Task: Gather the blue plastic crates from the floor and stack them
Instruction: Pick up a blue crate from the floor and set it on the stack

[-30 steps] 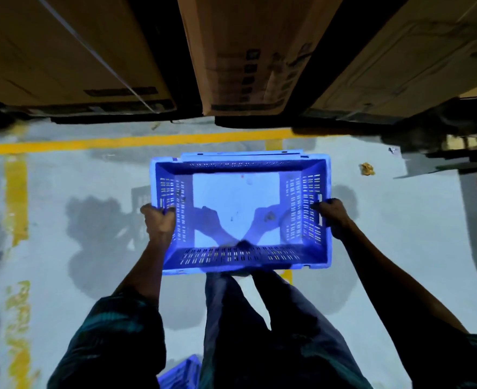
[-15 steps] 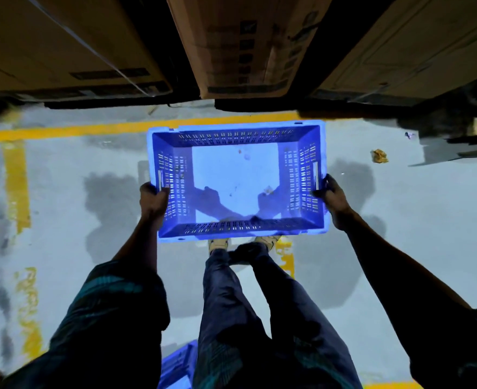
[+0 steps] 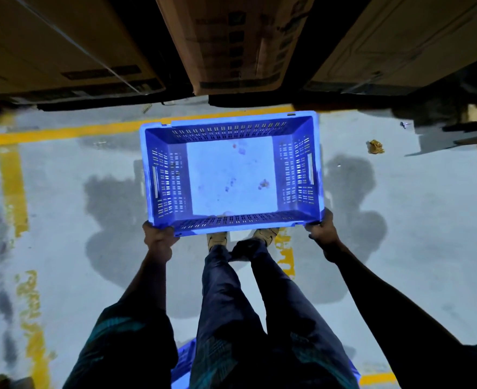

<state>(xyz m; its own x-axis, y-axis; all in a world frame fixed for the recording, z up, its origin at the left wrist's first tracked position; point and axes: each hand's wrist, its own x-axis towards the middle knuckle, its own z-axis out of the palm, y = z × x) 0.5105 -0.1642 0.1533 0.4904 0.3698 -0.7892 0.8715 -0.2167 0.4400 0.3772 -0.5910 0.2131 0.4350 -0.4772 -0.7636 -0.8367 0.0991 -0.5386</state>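
Grey concrete floor (image 3: 63, 220) lay open to the left and right of the person, marked by a yellow painted line (image 3: 63, 131) running across the far side and another yellow stripe (image 3: 14, 189) running toward the camera at left. Far edge of the space was closed off by three big cardboard boxes (image 3: 231, 43) side by side, dark gaps between them. A small crumpled brown scrap (image 3: 375, 146) sat on the floor to the right, well apart from everything.

The blue plastic crate (image 3: 231, 228) was held out in front of the person, open side up, above the feet, its far rim near the yellow line in view. The left hand (image 3: 158, 240) gripped the near left corner, fingers curled under the rim. The right hand (image 3: 320, 231) gripped the near right corner the same way. Both hands sat at the near edge, not at the side handle slots (image 3: 310, 168).

Inside the crate: slotted walls, a pale flat bottom with a few small specks and one brownish bit (image 3: 264, 184), possibly debris, too small to tell. No other contents.

A second blue crate (image 3: 184, 363) showed partly behind the person's legs at the bottom of the view, mostly hidden.
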